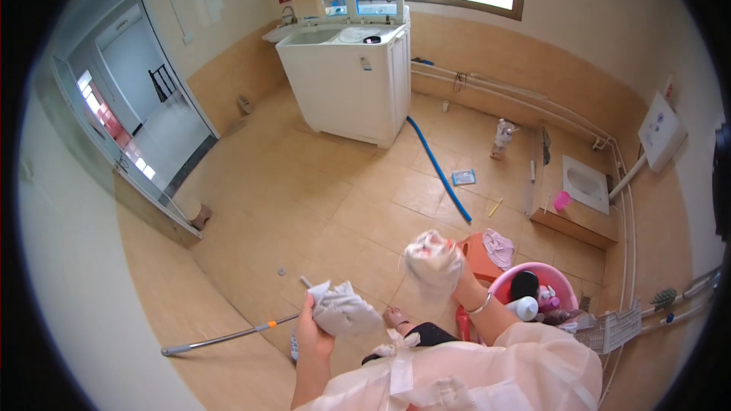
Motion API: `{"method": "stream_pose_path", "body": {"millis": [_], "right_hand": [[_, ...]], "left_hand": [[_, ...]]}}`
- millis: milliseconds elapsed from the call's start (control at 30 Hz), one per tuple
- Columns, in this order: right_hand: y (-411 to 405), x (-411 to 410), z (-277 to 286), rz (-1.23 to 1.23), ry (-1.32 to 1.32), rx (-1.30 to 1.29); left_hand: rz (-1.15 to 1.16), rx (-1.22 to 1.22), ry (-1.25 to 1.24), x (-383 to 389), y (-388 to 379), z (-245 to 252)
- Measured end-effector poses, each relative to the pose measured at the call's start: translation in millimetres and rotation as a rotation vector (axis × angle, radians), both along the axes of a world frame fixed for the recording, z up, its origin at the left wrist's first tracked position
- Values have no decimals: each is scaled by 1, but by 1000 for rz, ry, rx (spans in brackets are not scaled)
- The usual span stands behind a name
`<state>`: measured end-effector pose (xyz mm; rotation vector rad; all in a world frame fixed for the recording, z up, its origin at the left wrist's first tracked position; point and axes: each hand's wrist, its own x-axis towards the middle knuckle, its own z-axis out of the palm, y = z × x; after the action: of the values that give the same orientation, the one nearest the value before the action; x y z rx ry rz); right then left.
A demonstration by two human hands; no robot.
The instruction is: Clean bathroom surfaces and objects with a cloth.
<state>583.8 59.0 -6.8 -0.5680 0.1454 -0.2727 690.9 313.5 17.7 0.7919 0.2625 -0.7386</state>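
Note:
A crumpled pale grey cloth is gripped in my left hand, thumb on its near edge. My right hand has a white cloth bunched over it; the fingers are mostly hidden and the cloth is slightly blurred. A gap separates the two cloths. Just beyond my right hand stands an orange plastic stool with a pink cloth on it. Beside my right forearm is a pink basin holding several bottles. The metal pole of a long-handled tool passes behind my left hand.
A white twin-tub washing machine stands ahead with its lids raised. A blue hose, plastic bottle, packet and yellow stick lie or stand on the tiled floor. On the right is a raised squat toilet; a doorway opens left.

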Motion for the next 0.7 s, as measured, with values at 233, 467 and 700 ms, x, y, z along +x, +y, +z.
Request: {"method": "stream_pose_path", "body": {"millis": [233, 467, 700], "right_hand": [[4, 114, 186, 362, -489, 312], [-10, 215, 240, 439, -361, -212], [-46, 368, 237, 395, -290, -127]], "left_hand": [[67, 4, -97, 126, -40, 28], [-8, -183, 311, 211, -93, 73], [-26, -156, 69, 377, -112, 52]]}}
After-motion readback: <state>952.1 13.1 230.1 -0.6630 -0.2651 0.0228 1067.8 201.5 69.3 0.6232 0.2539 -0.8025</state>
